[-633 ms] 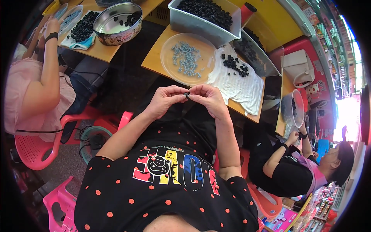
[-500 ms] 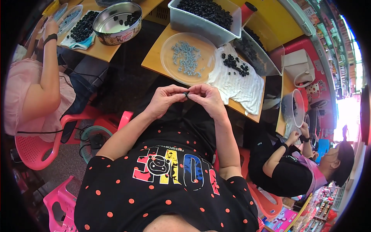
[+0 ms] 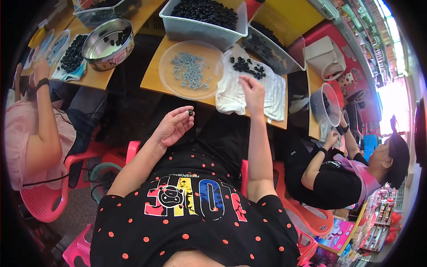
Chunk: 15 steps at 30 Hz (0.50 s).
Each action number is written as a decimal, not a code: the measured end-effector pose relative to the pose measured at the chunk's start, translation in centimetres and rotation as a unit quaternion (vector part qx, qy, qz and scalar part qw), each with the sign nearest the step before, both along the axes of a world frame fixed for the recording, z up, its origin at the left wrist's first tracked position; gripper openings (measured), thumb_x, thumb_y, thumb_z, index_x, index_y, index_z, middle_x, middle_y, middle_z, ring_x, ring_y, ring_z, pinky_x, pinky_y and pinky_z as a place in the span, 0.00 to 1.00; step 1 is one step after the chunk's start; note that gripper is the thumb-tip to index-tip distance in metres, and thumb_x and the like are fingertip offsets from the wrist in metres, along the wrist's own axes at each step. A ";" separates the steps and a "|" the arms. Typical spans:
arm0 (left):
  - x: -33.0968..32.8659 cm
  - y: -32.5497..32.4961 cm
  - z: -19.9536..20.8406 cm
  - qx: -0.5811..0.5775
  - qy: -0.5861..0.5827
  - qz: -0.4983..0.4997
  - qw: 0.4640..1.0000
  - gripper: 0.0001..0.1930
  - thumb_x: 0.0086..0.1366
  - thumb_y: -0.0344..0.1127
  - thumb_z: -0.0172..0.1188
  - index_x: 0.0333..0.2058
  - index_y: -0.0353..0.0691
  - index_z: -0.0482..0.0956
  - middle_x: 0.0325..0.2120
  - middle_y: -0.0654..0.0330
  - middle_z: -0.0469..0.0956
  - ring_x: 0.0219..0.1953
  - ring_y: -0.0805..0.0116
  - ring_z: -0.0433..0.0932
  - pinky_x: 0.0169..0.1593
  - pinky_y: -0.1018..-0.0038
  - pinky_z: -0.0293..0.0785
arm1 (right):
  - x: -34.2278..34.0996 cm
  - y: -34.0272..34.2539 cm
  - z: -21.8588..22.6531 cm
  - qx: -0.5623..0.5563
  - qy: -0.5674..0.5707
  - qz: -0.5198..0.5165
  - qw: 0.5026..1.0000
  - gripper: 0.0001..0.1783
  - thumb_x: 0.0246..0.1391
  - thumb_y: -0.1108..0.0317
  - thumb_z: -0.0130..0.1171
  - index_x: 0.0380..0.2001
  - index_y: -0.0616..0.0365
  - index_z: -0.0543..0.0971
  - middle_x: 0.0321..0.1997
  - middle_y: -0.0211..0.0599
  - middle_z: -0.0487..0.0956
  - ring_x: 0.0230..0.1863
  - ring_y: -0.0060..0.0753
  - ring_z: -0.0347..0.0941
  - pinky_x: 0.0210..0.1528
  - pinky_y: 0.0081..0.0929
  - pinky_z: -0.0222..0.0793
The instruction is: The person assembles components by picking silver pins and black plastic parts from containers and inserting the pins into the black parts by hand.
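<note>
My left hand (image 3: pixel 174 125) is raised over my lap, palm up, pinching a small dark round piece (image 3: pixel 191 113) between thumb and fingertip. My right hand (image 3: pixel 251 91) reaches forward over a white cloth (image 3: pixel 271 91) on the wooden table, fingers bent down, close to a scatter of small black pieces (image 3: pixel 243 66). I cannot tell whether it holds one. Left of the cloth sits a clear round dish (image 3: pixel 212 55) with several small grey metal parts (image 3: pixel 190 71).
A grey plastic bin (image 3: pixel 187 27) full of black pieces stands behind the dish. A metal tin (image 3: pixel 111 46) sits on the table at the left, where a person in pink works. Another person in black sits at the right on a red chair (image 3: pixel 311 218).
My hands were together over my lap, both on the small piece. Now they have parted: the right hand has reached out to the cloth, the left keeps the piece.
</note>
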<state>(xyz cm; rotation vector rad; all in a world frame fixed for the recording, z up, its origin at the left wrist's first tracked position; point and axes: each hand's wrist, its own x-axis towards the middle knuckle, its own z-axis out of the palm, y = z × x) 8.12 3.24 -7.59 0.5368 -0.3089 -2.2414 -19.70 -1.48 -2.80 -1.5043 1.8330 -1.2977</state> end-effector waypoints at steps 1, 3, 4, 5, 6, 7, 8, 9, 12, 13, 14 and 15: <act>-0.1 0.0 -0.1 -0.003 0.001 -0.003 1.000 0.12 0.63 0.28 0.56 0.45 0.35 0.75 0.34 0.59 0.79 0.35 0.72 0.78 0.42 0.76 0.78 | -1.7 -0.7 -0.1 -0.001 0.089 -0.043 0.995 0.09 0.52 0.68 0.58 0.35 0.59 0.82 0.30 0.34 0.80 0.31 0.18 0.73 0.34 0.21 0.67; -0.4 0.0 -0.5 -0.001 0.008 -0.018 1.000 0.12 0.63 0.28 0.56 0.45 0.35 0.75 0.34 0.59 0.79 0.35 0.72 0.78 0.42 0.76 0.78 | -4.3 -2.0 -1.7 -0.013 0.165 -0.051 0.985 0.09 0.51 0.67 0.59 0.34 0.59 0.82 0.30 0.38 0.80 0.31 0.24 0.74 0.35 0.24 0.68; -0.4 0.0 -0.5 -0.001 0.008 -0.018 1.000 0.12 0.63 0.28 0.56 0.45 0.35 0.75 0.34 0.59 0.79 0.35 0.72 0.78 0.42 0.76 0.78 | -4.8 -2.4 -2.3 -0.022 0.238 -0.054 0.969 0.10 0.50 0.67 0.59 0.34 0.58 0.82 0.30 0.41 0.79 0.30 0.31 0.75 0.35 0.27 0.69; -0.3 0.0 -0.5 0.002 0.005 -0.020 1.000 0.12 0.63 0.28 0.56 0.45 0.35 0.75 0.34 0.59 0.79 0.35 0.72 0.78 0.42 0.76 0.78 | -5.1 -2.8 -2.9 -0.048 0.249 -0.032 0.967 0.09 0.49 0.67 0.59 0.32 0.59 0.81 0.31 0.45 0.78 0.32 0.41 0.75 0.37 0.32 0.70; -0.2 0.1 -0.6 0.006 0.002 -0.023 1.000 0.12 0.63 0.28 0.57 0.45 0.35 0.75 0.34 0.59 0.79 0.35 0.72 0.78 0.42 0.76 0.78 | -5.0 -3.1 -3.4 -0.047 0.249 -0.032 0.967 0.09 0.49 0.67 0.59 0.32 0.59 0.81 0.31 0.45 0.78 0.32 0.41 0.75 0.37 0.32 0.70; -0.2 0.1 -0.7 0.006 0.001 -0.024 1.000 0.12 0.63 0.28 0.57 0.45 0.35 0.75 0.34 0.59 0.79 0.35 0.72 0.78 0.42 0.76 0.78 | -4.9 -3.5 -3.9 -0.041 0.281 -0.031 0.958 0.09 0.48 0.67 0.59 0.32 0.60 0.81 0.31 0.46 0.78 0.32 0.41 0.76 0.38 0.32 0.70; -0.2 0.1 -0.7 0.005 0.002 -0.027 1.000 0.11 0.63 0.28 0.56 0.44 0.35 0.75 0.34 0.59 0.79 0.35 0.72 0.78 0.42 0.76 0.78 | -5.0 -3.7 -4.4 -0.035 0.313 -0.031 0.949 0.09 0.48 0.68 0.59 0.32 0.60 0.81 0.31 0.46 0.78 0.33 0.41 0.76 0.39 0.32 0.70; -0.2 0.0 -0.7 0.004 0.003 -0.029 1.000 0.11 0.63 0.28 0.56 0.44 0.35 0.75 0.34 0.59 0.79 0.34 0.72 0.78 0.42 0.75 0.78 | -5.0 -4.0 -4.7 -0.034 0.312 -0.030 0.949 0.09 0.48 0.68 0.59 0.32 0.60 0.81 0.31 0.46 0.78 0.33 0.41 0.76 0.39 0.32 0.70; -0.1 -0.2 -0.5 0.001 -0.001 -0.027 1.000 0.11 0.63 0.28 0.56 0.44 0.35 0.75 0.34 0.59 0.79 0.34 0.72 0.78 0.41 0.76 0.78 | -4.9 -4.2 -5.0 -0.015 0.318 -0.030 0.948 0.09 0.47 0.69 0.59 0.33 0.60 0.80 0.32 0.48 0.78 0.34 0.44 0.76 0.40 0.33 0.71; -0.1 -0.2 -0.4 0.002 -0.001 -0.023 1.000 0.11 0.63 0.28 0.56 0.44 0.35 0.75 0.34 0.59 0.79 0.34 0.72 0.78 0.41 0.76 0.78 | -4.6 -4.0 -4.7 -0.024 0.286 -0.033 0.957 0.09 0.48 0.70 0.59 0.34 0.60 0.80 0.32 0.45 0.79 0.34 0.40 0.77 0.40 0.30 0.71; -0.1 -0.2 -0.2 -0.002 -0.005 -0.020 1.000 0.11 0.63 0.28 0.56 0.44 0.35 0.75 0.34 0.59 0.79 0.34 0.72 0.78 0.41 0.76 0.78 | -4.4 -3.6 -4.3 -0.032 0.253 -0.038 0.966 0.09 0.48 0.71 0.59 0.35 0.61 0.80 0.33 0.42 0.80 0.33 0.35 0.77 0.40 0.27 0.71; 0.0 -0.1 -0.1 -0.005 -0.009 -0.013 1.000 0.11 0.63 0.28 0.56 0.44 0.35 0.75 0.34 0.60 0.79 0.34 0.72 0.78 0.41 0.76 0.78 | -3.4 -3.0 -3.2 -0.032 0.254 -0.032 0.966 0.09 0.48 0.71 0.59 0.35 0.61 0.80 0.33 0.42 0.80 0.33 0.35 0.77 0.40 0.27 0.71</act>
